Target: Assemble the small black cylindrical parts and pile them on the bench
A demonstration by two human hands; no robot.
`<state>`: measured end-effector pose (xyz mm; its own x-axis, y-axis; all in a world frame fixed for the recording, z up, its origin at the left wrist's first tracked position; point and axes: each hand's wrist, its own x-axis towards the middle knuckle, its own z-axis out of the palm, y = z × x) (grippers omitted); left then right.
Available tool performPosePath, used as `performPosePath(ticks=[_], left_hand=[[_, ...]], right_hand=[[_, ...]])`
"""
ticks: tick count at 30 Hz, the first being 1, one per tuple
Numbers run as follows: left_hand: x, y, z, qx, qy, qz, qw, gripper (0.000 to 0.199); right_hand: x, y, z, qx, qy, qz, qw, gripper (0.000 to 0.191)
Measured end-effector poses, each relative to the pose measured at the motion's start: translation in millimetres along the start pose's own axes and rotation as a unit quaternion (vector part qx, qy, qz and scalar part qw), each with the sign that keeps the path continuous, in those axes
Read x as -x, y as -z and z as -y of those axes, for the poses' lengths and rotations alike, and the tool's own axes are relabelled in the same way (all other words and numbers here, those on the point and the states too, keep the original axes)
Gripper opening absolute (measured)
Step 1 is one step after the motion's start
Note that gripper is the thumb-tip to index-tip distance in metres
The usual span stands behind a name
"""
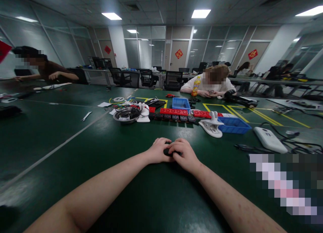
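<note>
My left hand (pixel 159 151) and my right hand (pixel 183 153) meet low over the green table (pixel 126 192). Between them is a small dark rounded object (pixel 168 152), mostly covered by my fingers, so its kind cannot be made out. Both hands have curled fingers touching it, the left from its left side and the right from above and the right. Beyond my hands lies a row of red and black sockets or blocks (pixel 176 112). A white clip-on base (pixel 212 125) stands to its right.
A metal bowl of cables (pixel 126 115) and a white clamp (pixel 143 112) stand ahead on the left. Blue bins (pixel 233 125), a white power bank-like box (pixel 270 139) and black cables lie right. A wrench (pixel 86 116) lies left. A person (pixel 191 85) sits opposite near a bottle (pixel 196 86).
</note>
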<state>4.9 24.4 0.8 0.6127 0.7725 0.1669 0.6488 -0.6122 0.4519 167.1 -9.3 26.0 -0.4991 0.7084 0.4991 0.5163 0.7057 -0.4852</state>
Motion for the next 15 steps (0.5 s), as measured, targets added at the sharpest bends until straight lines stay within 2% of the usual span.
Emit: performPosePath(ticks=[4, 9, 12, 15], left_hand=[[-0.2, 0.0, 0.3, -0.001, -0.004, 0.008, 1.0, 0.044], [1.8, 2.1, -1.0, -0.001, -0.011, 0.007, 1.0, 0.066], [4.2, 2.5, -4.6, 0.0, -0.016, 0.007, 1.0, 0.072], [5.9, 1.0, -9.3, -0.007, -0.008, 0.0, 1.0, 0.079]], right_hand=[[1.2, 0.2, -0.8, -0.006, -0.003, -0.012, 1.0, 0.024], [0.7, 2.9, 0.3, 0.007, -0.008, -0.052, 0.999, 0.026], [-0.3, 1.6, 0.6, 0.052, -0.067, -0.079, 0.993, 0.026], [-1.2, -1.4, 1.2, 0.104, -0.134, -0.07, 0.983, 0.033]])
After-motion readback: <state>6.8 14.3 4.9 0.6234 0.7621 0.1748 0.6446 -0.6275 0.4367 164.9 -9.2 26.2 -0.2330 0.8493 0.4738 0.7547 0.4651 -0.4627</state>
